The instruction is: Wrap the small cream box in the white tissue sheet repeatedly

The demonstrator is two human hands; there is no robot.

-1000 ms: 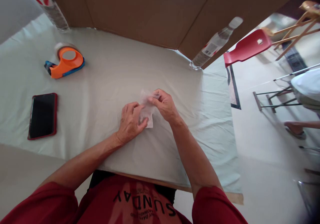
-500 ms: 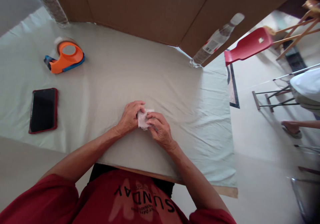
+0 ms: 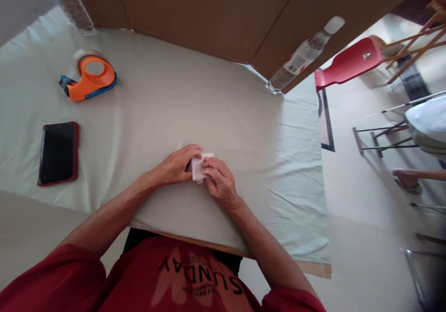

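Note:
A small white folded piece, looking like tissue or thin wrapping [image 3: 197, 169], is between my hands just above the cloth near the table's front edge. My left hand [image 3: 177, 164] grips its left side, thumb below and fingers above, with a dark gap showing inside the grip. From the right, my right hand [image 3: 220, 180] pinches the same white piece with its fingertips. Whether anything is wrapped inside it cannot be seen.
A pale cloth [image 3: 167, 89] covers the table. On the left lie an orange tape dispenser [image 3: 78, 90] and a phone [image 3: 58, 154]. Plastic bottles [image 3: 296, 61] stand against a brown cardboard panel [image 3: 195, 14]. Beyond the right edge are a red chair [image 3: 351, 63] and a seated person [image 3: 428, 121].
My left hand has flattened and its wrist has shifted slightly left and down. The white piece stays between both hands, now looking a little more upright and squared.

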